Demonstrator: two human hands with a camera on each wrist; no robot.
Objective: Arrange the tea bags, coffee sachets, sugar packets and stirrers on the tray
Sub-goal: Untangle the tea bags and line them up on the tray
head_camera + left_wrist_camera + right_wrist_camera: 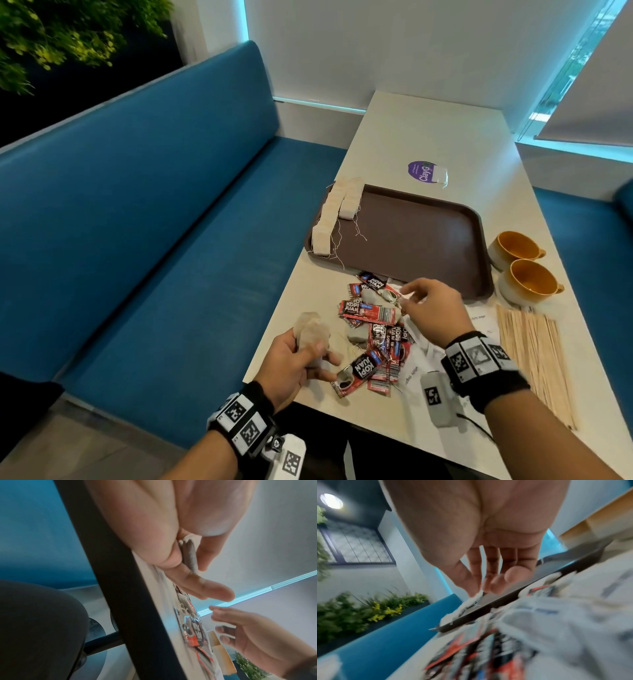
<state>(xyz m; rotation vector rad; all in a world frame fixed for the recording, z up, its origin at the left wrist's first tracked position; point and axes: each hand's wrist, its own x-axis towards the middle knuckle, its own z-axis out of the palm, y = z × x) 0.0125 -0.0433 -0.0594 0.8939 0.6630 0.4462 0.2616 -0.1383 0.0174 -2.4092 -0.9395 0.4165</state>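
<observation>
My left hand [294, 366] has its grip clamped on gathered tea bags [311, 330]. My right hand [433, 308], fingers apart and holding nothing, hovers over the sachet pile [371, 329]; a loose tea bag [371, 297] lies just beyond its fingertips, nearer it than the left. The tray [428, 236] lies beyond.

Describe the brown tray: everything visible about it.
The tray is a dark brown rectangle with rounded corners and a low raised rim, and looks like matte plastic. It lies flat on the pale table. Tea bags are lined up in two rows along its left side, their strings trailing; the rest of it is bare. Coffee sachets lie heaped by its near edge. Neither hand touches it.
</observation>
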